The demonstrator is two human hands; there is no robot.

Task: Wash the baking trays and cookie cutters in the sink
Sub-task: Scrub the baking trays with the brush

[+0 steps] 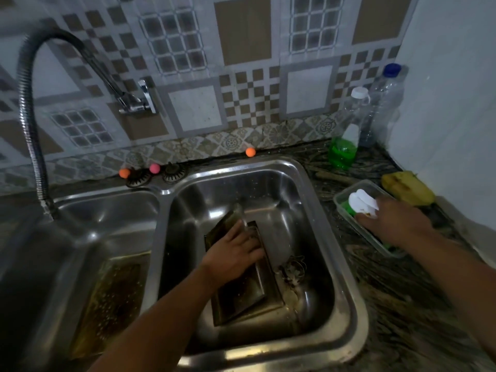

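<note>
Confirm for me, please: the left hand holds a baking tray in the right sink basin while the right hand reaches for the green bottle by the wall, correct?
Not quite. In the head view the right hand reaches into the clear plastic container on the counter, not toward the green bottle. The left hand does hold a baking tray in the right sink basin.

Two bare forearms entered from bottom edge. No sleeves reached wrists. Left hand (236, 253) and right hand (397, 224) wore no gloves; right one showed slight motion blur.
</note>
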